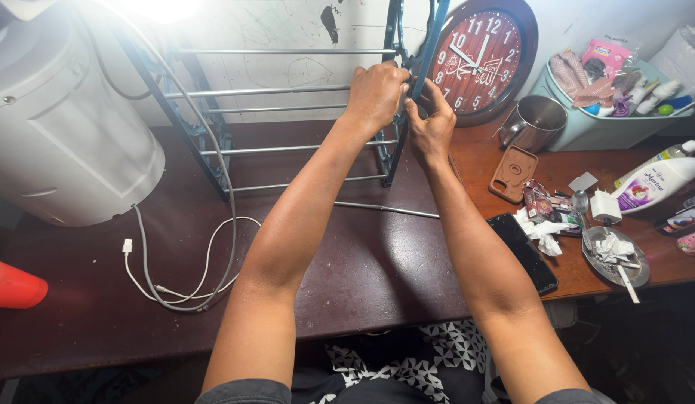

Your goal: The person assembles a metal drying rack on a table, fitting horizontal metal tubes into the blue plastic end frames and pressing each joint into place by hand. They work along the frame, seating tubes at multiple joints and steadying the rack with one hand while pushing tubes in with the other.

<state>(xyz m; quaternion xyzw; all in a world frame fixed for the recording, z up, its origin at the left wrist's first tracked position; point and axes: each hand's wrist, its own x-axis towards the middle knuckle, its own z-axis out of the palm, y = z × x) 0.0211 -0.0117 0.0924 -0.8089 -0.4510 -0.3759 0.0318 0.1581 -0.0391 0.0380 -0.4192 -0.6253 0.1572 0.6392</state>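
Metal rods run across the rack [287,112], which stands tilted on the dark table [362,269] against the wall. Several rungs already sit between the two blue side frames. One loose rod [385,209] lies flat on the table just under the rack, so the frame looks only partly put together, with at least that piece left out. Both hands work at the right side frame [414,67], near its top. The left hand [376,93] is closed in a fist around the frame's edge. The right hand [431,127] pinches the same upright just below, fingers tight on it. Right behind them leans a round red clock [482,56]. A white cable [183,277] loops on the table, well apart to the left.
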